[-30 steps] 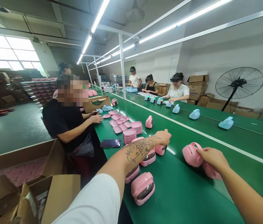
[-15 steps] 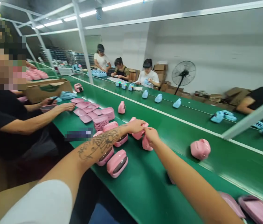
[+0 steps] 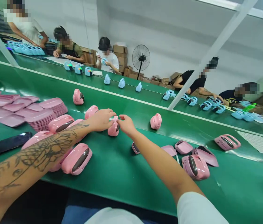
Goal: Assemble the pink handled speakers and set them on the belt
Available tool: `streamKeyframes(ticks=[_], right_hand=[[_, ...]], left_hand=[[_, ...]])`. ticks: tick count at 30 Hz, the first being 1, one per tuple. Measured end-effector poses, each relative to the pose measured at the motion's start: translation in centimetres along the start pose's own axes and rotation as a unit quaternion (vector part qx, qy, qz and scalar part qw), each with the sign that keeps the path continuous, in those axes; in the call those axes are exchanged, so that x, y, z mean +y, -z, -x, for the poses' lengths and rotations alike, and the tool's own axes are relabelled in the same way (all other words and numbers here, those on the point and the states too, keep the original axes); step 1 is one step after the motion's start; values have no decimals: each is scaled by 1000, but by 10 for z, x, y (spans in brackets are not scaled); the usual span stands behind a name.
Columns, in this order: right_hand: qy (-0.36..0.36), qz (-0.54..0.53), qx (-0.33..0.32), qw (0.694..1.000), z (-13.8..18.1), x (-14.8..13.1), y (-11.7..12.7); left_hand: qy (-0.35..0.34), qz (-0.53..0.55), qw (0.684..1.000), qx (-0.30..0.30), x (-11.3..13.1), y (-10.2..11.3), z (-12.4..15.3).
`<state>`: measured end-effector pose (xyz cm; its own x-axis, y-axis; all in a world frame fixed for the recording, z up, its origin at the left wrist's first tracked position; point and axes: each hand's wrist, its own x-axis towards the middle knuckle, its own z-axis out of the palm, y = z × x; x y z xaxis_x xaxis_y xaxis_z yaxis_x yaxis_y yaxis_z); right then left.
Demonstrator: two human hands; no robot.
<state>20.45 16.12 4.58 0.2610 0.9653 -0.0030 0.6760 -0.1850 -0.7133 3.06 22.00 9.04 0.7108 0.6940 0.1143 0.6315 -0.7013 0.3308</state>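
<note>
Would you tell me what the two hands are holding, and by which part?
A small pink device, pinched between left hand and right hand by its opposite sides.

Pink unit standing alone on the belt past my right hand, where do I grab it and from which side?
Probably grip the lone pink unit across its rounded body, thumb and fingers on opposite flanks, coming from above on the near side. It stands upright on the belt, apart from the others, so nothing blocks that; your right hand is closest.

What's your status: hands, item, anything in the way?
Left hand and right hand both pinching small pink rounded plastic device, upright on green conveyor belt. Similar pink devices lie close left; nothing blocking hands.
</note>
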Motion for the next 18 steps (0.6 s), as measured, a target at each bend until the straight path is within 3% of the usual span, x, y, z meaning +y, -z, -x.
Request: streamKeyframes(ticks=[5, 8, 12, 18], right_hand=[[-26, 87, -35, 995, 33, 71, 73], [-65, 125, -53, 989, 62, 113, 95], [-86, 130, -50, 986, 85, 146, 89], [-96, 109, -17, 989, 84, 165, 66]], left_hand=[[-57, 28, 993, -96, 67, -24, -8], [-60, 15, 986, -152, 99, -48, -7], [-54, -15, 975, -215, 122, -81, -4], [-33, -22, 967, -250, 120, -104, -7]])
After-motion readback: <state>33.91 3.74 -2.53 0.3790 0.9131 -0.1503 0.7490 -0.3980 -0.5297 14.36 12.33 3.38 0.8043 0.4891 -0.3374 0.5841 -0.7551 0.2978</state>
